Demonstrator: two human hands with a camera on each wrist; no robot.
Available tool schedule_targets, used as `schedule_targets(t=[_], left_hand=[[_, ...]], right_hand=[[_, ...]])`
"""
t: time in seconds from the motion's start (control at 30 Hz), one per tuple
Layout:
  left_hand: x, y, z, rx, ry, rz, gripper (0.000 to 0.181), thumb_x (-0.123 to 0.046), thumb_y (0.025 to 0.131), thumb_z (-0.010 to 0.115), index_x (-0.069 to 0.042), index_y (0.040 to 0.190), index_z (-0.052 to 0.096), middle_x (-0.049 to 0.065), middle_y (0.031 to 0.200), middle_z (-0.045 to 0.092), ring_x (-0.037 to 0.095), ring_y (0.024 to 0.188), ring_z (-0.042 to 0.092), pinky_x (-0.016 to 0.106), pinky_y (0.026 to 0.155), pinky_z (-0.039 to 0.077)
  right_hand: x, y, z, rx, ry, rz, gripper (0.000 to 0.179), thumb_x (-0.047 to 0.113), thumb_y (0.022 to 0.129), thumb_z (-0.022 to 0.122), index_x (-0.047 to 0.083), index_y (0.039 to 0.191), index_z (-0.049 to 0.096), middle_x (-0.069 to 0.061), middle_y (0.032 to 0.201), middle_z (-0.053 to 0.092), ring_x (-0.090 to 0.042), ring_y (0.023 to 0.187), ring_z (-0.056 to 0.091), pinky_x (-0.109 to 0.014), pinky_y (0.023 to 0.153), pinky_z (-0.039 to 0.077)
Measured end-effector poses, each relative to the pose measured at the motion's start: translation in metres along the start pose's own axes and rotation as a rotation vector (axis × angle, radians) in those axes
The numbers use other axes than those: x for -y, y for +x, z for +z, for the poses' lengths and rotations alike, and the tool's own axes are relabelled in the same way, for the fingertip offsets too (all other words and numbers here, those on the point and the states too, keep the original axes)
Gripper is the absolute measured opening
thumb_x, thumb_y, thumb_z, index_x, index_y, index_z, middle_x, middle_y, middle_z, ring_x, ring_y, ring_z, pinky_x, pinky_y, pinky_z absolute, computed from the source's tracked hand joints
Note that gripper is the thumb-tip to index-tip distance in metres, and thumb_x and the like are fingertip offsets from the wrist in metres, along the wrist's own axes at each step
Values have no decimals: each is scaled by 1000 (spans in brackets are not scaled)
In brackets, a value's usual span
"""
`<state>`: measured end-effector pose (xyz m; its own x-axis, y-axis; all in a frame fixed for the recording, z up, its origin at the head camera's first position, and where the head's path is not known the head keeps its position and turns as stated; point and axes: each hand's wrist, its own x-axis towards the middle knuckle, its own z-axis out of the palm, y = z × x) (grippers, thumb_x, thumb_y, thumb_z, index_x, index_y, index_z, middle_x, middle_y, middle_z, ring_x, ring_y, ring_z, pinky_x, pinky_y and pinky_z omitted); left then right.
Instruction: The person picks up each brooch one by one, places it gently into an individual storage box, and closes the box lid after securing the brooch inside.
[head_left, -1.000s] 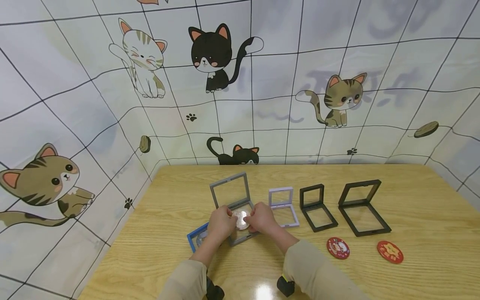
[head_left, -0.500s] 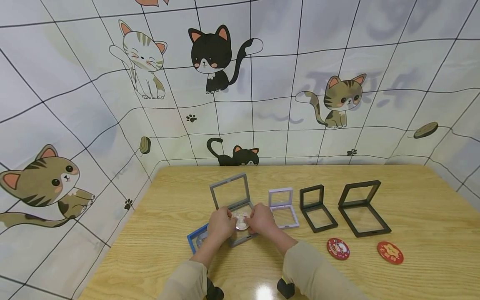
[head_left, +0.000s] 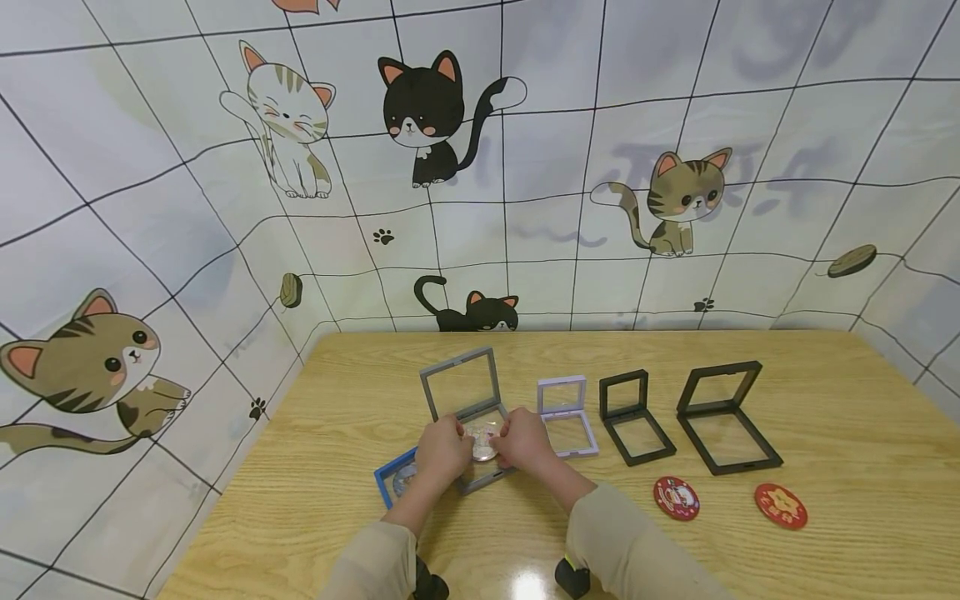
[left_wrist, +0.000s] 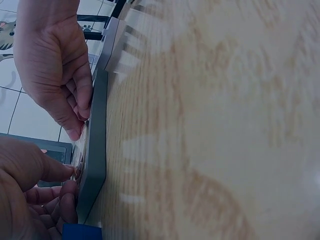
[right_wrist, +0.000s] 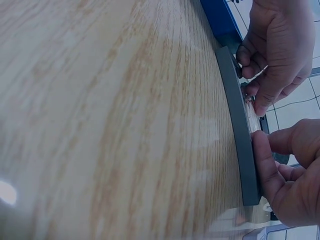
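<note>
A shiny round badge (head_left: 483, 442) lies at the lower half of an opened grey display frame (head_left: 483, 478), whose lid stands up behind. My left hand (head_left: 442, 450) pinches the badge's left edge. Opposite, my right hand (head_left: 527, 439) pinches the right edge. In the left wrist view, the left thumb and fingers (left_wrist: 60, 172) are bent at the badge, just above the grey frame's side (left_wrist: 95, 155). From the right wrist, the right hand (right_wrist: 295, 172) sits low along the frame; the fingers hide much of the badge.
A blue frame (head_left: 384, 483) with a round piece inside lies left, partly behind the left forearm. To the right stand opened lilac (head_left: 570, 452), small black (head_left: 651, 457) and large black (head_left: 750, 467) frames. Two red round badges (head_left: 676, 498) (head_left: 781, 506) lie nearer on the wooden table (head_left: 862, 417).
The bright glare on the badge has faded, so some of its pattern shows. Both hands stay at its edges with hardly any movement.
</note>
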<state>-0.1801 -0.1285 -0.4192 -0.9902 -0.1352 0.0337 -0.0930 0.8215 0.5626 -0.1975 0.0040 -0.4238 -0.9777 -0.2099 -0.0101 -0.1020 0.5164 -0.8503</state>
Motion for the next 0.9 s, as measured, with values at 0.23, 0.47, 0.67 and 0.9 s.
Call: schedule_targets(t=[0.23,0.47,0.67,0.9], left_hand=[[1,0,2,-14,-6,24,12,-10,78,66,-2,79,57,6,66,54,17,53,46,27,45,36],[1,1,2,-46,10,65,15,-5,76,66,-5,68,54,4,60,50,17,52,45,26,45,35],[3,2,-1,-78,12,67,13,-3,74,68,-4,69,56,6,63,54,17,55,47,27,47,38],[12,0,-14,-122,-73,119,20,-1,75,63,-5,59,51,0,49,46,8,40,39,18,37,30]], right_hand=[[-1,0,0,-5,-20,-15,20,-2,76,65,-1,63,50,-9,52,58,-19,44,61,-23,43,48],[-3,-1,0,-12,-98,-64,22,0,76,65,0,59,51,-6,46,57,-12,38,55,-21,40,44],[-3,-3,-5,-24,-228,-75,31,2,75,63,8,51,46,4,40,45,-5,35,40,-17,36,28],[-4,-10,-17,-15,-304,-58,10,-3,65,57,4,63,50,0,55,42,-11,45,38,-22,41,31]])
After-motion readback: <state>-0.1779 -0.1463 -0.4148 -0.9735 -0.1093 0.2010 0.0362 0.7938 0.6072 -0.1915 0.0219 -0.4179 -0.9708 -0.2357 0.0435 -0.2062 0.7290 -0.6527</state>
